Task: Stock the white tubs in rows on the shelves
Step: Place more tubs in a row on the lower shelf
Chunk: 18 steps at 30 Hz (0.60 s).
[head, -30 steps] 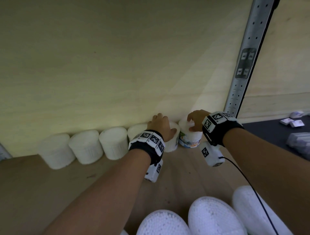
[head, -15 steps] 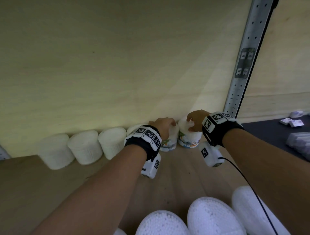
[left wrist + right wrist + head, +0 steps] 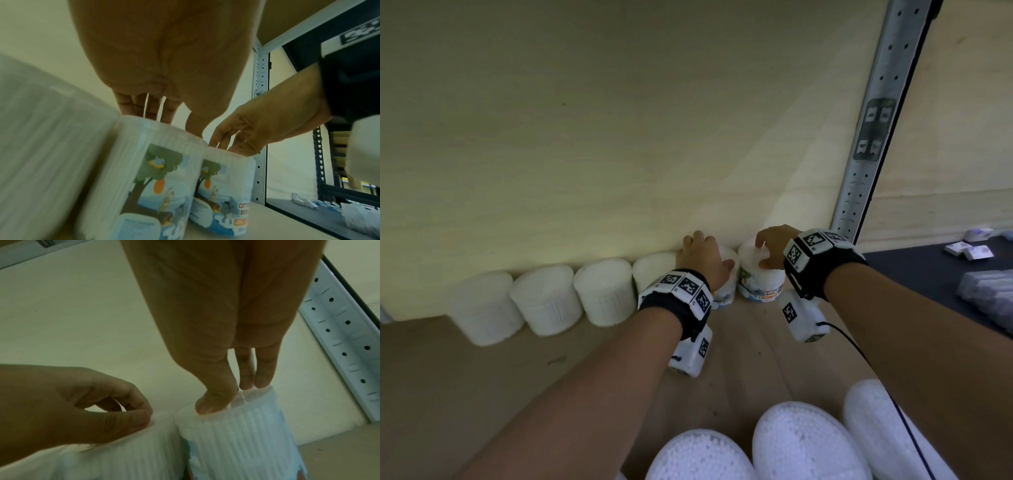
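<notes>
Several white tubs stand in a row against the back wall of the wooden shelf. My left hand grips the top of one labelled tub from above, fingers over its far rim and thumb on the near side; the same hand and tub show in the left wrist view. My right hand pinches the lid of the neighbouring tub at the row's right end. In the right wrist view that hand holds its tub by thumb and fingers. Both tubs stand upright, touching.
Three plain tubs continue the row to the left. Three more tubs lie near the shelf's front edge below my arms. A perforated metal upright bounds the shelf on the right; beyond it small white boxes sit on a dark shelf.
My left hand has moved deeper and slightly right with its tub, bringing it beside the right-hand tub with the label now showing. The right hand has stayed on its tub.
</notes>
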{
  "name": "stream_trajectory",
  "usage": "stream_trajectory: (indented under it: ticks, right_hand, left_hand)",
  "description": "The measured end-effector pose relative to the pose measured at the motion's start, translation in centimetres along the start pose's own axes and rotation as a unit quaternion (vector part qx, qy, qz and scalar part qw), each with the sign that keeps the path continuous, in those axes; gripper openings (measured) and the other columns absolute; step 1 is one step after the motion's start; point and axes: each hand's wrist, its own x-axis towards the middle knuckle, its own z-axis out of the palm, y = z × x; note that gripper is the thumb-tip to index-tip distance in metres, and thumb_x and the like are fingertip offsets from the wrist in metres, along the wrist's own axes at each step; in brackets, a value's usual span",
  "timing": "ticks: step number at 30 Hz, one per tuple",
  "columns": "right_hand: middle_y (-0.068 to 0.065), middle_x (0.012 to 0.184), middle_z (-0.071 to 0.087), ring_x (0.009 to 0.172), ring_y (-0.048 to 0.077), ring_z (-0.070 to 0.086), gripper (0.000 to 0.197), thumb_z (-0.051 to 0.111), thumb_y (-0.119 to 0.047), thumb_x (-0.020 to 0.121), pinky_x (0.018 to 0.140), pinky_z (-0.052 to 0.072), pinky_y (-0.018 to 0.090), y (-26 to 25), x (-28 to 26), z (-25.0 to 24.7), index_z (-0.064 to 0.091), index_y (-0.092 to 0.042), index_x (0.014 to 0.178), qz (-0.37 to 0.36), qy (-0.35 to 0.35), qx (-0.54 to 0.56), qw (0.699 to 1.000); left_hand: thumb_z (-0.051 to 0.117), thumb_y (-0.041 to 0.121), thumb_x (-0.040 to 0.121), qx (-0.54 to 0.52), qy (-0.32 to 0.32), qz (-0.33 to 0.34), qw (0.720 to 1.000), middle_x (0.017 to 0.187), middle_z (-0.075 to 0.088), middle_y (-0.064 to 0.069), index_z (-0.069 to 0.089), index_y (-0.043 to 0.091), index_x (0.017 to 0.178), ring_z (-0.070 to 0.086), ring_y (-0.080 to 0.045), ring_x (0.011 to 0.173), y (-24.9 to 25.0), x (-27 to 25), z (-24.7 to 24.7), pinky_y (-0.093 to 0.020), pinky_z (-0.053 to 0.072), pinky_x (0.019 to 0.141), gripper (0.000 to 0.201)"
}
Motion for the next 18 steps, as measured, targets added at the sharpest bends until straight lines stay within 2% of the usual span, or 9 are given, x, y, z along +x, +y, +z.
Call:
stream_trajectory:
  ticks: [5, 8, 11, 13, 16, 18]
  right_hand:
    - [0.006, 0.127, 0.056, 0.113, 0.028, 0.056, 0.046, 0.060, -0.039, 0.087, 0.095, 0.047, 0.034, -0.1, 0.1, 0.0, 0.051, -0.016, 0.126, 0.005, -0.003, 0.003, 1.000]
    - [0.007, 0.131, 0.054, 0.117, 0.028, 0.054, 0.048, 0.060, -0.037, 0.088, 0.096, 0.044, 0.034, 0.0, 0.5, 0.1, 0.050, -0.013, 0.129, 0.007, -0.005, 0.003, 1.000]
    - [0.007, 0.132, 0.053, 0.118, 0.028, 0.053, 0.050, 0.061, -0.038, 0.088, 0.098, 0.044, 0.035, 0.2, 0.6, 0.2, 0.050, -0.014, 0.130, 0.002, -0.002, 0.005, 1.000]
    - [0.007, 0.133, 0.053, 0.119, 0.028, 0.053, 0.050, 0.061, -0.038, 0.087, 0.098, 0.044, 0.035, 0.2, 0.6, 0.2, 0.050, -0.014, 0.130, 0.004, -0.004, 0.007, 1.000]
    - [0.009, 0.134, 0.052, 0.121, 0.028, 0.053, 0.050, 0.060, -0.036, 0.089, 0.098, 0.043, 0.033, 0.2, 0.7, 0.3, 0.050, -0.012, 0.132, 0.005, -0.005, 0.009, 1.000]
    - [0.009, 0.134, 0.052, 0.122, 0.027, 0.052, 0.050, 0.060, -0.035, 0.090, 0.098, 0.043, 0.032, 0.3, 0.7, 0.3, 0.049, -0.011, 0.132, 0.006, -0.004, 0.010, 1.000]
  left_hand:
    - [0.053, 0.035, 0.092, 0.002, -0.057, 0.024, 0.998, 0.134, 0.042, -0.011, 0.049, 0.009, 0.129, 0.039, -0.031, 0.126, -0.3, 0.5, -0.6, -0.045, 0.038, 0.104, 0.044]
    - [0.054, 0.017, 0.092, -0.022, -0.108, 0.048, 0.993, 0.141, 0.043, -0.007, 0.048, 0.017, 0.133, 0.043, -0.029, 0.129, -0.8, 0.9, -1.1, -0.045, 0.037, 0.107, 0.041]
    - [0.048, 0.001, 0.090, -0.041, -0.139, 0.071, 0.987, 0.144, 0.044, -0.005, 0.048, 0.022, 0.134, 0.045, -0.027, 0.130, -1.1, 0.8, -1.7, -0.041, 0.040, 0.106, 0.049]
    - [0.047, 0.003, 0.091, -0.052, -0.138, 0.074, 0.986, 0.146, 0.041, -0.006, 0.045, 0.019, 0.136, 0.043, -0.027, 0.132, -1.1, 0.6, -1.9, -0.041, 0.039, 0.108, 0.048]
    - [0.057, 0.021, 0.090, -0.078, -0.079, 0.054, 0.992, 0.139, 0.043, -0.010, 0.048, 0.014, 0.133, 0.043, -0.030, 0.129, -1.2, 0.6, -1.8, -0.045, 0.038, 0.107, 0.045]
    - [0.063, 0.030, 0.087, -0.067, -0.069, 0.041, 0.995, 0.135, 0.044, -0.011, 0.050, 0.011, 0.131, 0.044, -0.030, 0.126, -1.2, 0.7, -1.5, -0.045, 0.039, 0.106, 0.049]
